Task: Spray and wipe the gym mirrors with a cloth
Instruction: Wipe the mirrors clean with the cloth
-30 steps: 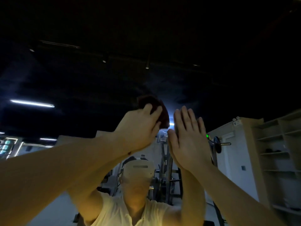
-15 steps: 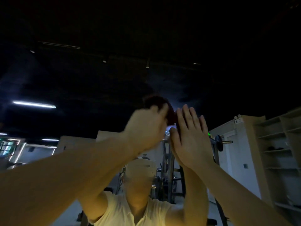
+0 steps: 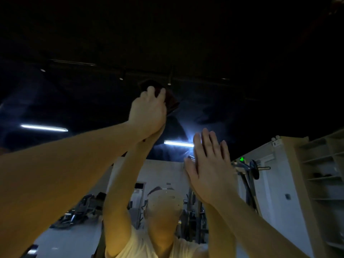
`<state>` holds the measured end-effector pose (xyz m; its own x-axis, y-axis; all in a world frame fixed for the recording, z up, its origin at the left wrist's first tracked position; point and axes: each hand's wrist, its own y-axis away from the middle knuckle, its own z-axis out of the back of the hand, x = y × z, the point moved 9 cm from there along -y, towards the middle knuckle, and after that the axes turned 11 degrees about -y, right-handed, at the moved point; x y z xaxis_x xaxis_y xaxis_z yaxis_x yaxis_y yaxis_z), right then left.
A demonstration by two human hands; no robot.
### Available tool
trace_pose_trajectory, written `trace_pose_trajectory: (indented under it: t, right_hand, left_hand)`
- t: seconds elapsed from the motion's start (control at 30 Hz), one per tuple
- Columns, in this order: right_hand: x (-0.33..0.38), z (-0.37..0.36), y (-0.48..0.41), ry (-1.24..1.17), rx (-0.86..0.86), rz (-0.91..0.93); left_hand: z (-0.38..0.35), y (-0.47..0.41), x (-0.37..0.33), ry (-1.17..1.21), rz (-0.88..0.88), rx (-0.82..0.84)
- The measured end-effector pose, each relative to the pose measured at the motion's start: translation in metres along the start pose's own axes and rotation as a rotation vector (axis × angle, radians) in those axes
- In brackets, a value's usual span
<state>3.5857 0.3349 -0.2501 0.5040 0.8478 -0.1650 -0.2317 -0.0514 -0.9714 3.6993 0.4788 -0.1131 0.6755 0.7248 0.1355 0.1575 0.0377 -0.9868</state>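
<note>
We grip the dark cloth (image 3: 172, 102) in the left hand (image 3: 149, 110), fingers curled over it, pressing it to the mirror (image 3: 260, 81) above and left of the right hand (image 3: 208, 164), which lies flat, fingers straight, on the glass, seemingly as a brace. Half a second ago the cloth sat just beside the right hand; now it is higher.

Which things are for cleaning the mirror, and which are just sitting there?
For the job: the cloth, gripped by the left hand; the mirror; the right hand, flat against it.

Just there: barbell, shelves, exercise machine, strip light.
</note>
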Motion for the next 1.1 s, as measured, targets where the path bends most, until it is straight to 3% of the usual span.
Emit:
trace_pose_trajectory:
  t: [0.07, 0.17, 0.27, 0.33, 0.47, 0.57, 0.63, 0.83, 0.93, 1.0, 1.1]
  right_hand:
    - [0.001, -0.001, 0.001, -0.007, 0.004, -0.001]
    - [0.001, 0.002, 0.000, -0.013, -0.010, 0.004]
    - [0.000, 0.002, 0.000, -0.005, -0.015, 0.014]
    - [0.000, 0.001, 0.000, 0.002, -0.019, 0.011]
    - [-0.003, -0.002, 0.000, 0.024, -0.018, -0.005]
    - [-0.003, -0.004, 0.000, 0.017, -0.011, -0.012]
    - [-0.004, -0.005, 0.000, 0.022, 0.002, -0.010]
    - [0.001, 0.009, 0.004, -0.035, -0.011, -0.025]
    - [-0.002, 0.008, 0.007, -0.038, 0.007, -0.054]
    - [-0.004, 0.006, 0.006, -0.031, 0.008, -0.051]
    - [-0.009, 0.016, 0.007, -0.051, 0.022, -0.001]
  left_hand:
    - [0.000, -0.017, -0.042, 0.042, -0.058, -0.021]
    - [0.004, -0.030, -0.105, 0.156, -0.292, 0.028]
    - [0.008, -0.024, -0.103, 0.115, -0.429, 0.033]
    - [0.005, -0.018, -0.060, 0.065, -0.374, 0.030]
    - [-0.006, 0.009, 0.068, -0.063, -0.010, 0.095]
    - [-0.005, 0.018, 0.094, -0.155, 0.129, 0.158]
    - [-0.003, 0.022, 0.056, -0.093, 0.106, 0.187]
    - [0.006, 0.035, -0.124, 0.264, -0.289, 0.179]
    - [0.013, 0.033, -0.122, 0.077, -0.361, 0.121]
    - [0.007, 0.038, -0.094, -0.102, -0.300, 0.099]
    - [0.010, 0.043, -0.040, -0.175, -0.187, 0.073]
